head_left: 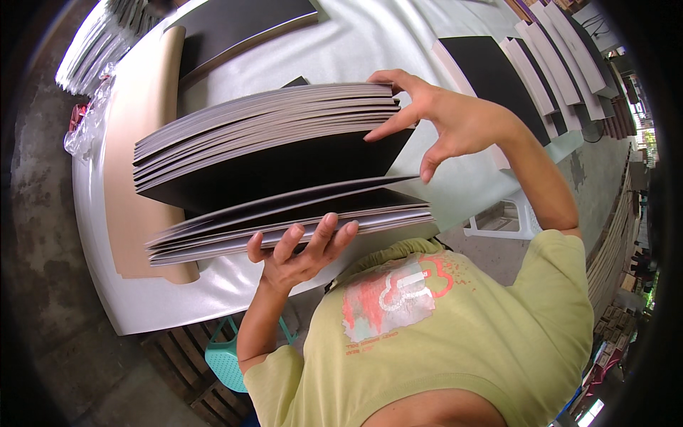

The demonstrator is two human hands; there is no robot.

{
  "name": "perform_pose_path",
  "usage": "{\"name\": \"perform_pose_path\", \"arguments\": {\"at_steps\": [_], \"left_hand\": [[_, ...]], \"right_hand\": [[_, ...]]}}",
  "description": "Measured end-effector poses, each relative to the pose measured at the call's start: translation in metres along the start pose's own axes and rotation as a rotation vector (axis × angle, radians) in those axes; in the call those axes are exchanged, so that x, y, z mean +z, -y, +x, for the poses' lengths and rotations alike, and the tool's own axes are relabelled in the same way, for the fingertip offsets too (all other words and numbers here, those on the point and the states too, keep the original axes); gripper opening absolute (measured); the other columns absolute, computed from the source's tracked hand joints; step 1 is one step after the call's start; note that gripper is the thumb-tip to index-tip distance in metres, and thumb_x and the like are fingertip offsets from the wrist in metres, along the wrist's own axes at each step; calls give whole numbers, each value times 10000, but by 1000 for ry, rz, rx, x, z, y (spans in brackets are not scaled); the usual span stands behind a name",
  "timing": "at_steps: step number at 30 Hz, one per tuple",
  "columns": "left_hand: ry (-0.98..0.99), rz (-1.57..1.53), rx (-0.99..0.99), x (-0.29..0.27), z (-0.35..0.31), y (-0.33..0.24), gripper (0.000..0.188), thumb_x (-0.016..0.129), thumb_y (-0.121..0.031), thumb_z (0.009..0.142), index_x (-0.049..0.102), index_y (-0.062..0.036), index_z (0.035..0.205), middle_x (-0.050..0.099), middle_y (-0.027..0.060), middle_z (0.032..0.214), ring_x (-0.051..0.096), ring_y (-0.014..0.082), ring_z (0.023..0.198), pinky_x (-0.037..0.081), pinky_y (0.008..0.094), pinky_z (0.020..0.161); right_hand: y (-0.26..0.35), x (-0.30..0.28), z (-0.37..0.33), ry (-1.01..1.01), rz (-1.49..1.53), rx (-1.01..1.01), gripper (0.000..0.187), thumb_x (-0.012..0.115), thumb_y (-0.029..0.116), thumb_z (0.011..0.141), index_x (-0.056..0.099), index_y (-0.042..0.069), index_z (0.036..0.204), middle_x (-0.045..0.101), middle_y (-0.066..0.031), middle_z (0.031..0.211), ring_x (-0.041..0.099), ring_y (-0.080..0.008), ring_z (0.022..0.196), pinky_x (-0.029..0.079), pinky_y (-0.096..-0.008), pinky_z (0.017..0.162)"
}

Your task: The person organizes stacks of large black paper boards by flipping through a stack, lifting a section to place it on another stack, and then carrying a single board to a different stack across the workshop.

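Observation:
Two upright bundles of black cardboard sheets with pale grey edges stand over the table in front of me, parted by a narrow gap. The thinner near bundle (313, 222) rests against my left hand (302, 250), whose fingers curl over its near edge from below. At the right end of the thicker far bundle (277, 160), my right hand (445, 117) has fingers on both sides of the sheets. Its thumb points down to the corner of the near bundle's top sheet. The lower edges of the far bundle are hidden.
A silvery white cloth covers the table (213, 302). A brown paper roll (146, 156) lies at the left, with a large black board stack (242, 32) behind. More black boards (491, 78) lie at the right. A white stool (501, 220) and a green stool (228, 356) stand below.

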State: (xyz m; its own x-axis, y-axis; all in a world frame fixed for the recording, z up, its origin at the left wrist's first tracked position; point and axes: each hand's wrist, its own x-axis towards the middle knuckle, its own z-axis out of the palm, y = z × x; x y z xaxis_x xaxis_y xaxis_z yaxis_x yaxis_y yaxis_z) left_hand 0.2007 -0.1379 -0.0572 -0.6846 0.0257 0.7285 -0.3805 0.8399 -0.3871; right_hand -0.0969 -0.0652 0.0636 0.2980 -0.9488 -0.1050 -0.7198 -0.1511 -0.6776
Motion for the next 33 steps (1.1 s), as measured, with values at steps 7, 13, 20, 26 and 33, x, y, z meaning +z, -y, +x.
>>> {"name": "perform_pose_path", "arguments": {"at_steps": [7, 13, 20, 26, 33], "left_hand": [[0, 5, -1, 0, 2, -1, 472, 527, -535, 838, 407, -447, 1286, 427, -160, 1280, 315, 143, 1272, 183, 493, 1025], [4, 14, 1, -1, 1, 1, 490, 524, -536, 840, 392, -438, 1301, 422, -161, 1278, 323, 141, 1266, 183, 494, 1024], [-3, 1, -1, 0, -1, 0, 487, 524, -538, 840, 390, -446, 1298, 429, -161, 1265, 326, 138, 1262, 176, 494, 1029], [-9, -11, -11, 0, -1, -1, 475, 547, -550, 818, 419, -457, 1266, 439, -169, 1255, 328, 131, 1262, 165, 489, 1040], [-26, -43, -29, -1, -4, 0, 445, 569, -533, 812, 448, -461, 1234, 457, -179, 1240, 334, 121, 1259, 153, 471, 1053]], "right_hand": [[-8, 6, -3, 10, 25, 9, 441, 590, -33, 686, 665, 182, 1064, 259, -147, 1379, 315, -315, 1265, 344, -366, 985], [10, 10, -5, -34, -95, -2, 712, 871, 329, 474, 639, 101, 1107, 191, -252, 1409, 294, -404, 1263, 345, -420, 1009], [6, 10, -6, -32, -77, 10, 755, 878, 263, 430, 626, 132, 1130, 206, -241, 1404, 306, -379, 1260, 394, -410, 967], [-1, -2, -2, 15, 165, 102, 435, 717, 20, 638, 661, 146, 1050, 281, -141, 1369, 388, -269, 1192, 374, -340, 947], [1, 11, -4, -60, 134, 101, 441, 774, 105, 598, 672, 124, 1027, 270, -155, 1386, 349, -293, 1244, 336, -359, 991]]}}
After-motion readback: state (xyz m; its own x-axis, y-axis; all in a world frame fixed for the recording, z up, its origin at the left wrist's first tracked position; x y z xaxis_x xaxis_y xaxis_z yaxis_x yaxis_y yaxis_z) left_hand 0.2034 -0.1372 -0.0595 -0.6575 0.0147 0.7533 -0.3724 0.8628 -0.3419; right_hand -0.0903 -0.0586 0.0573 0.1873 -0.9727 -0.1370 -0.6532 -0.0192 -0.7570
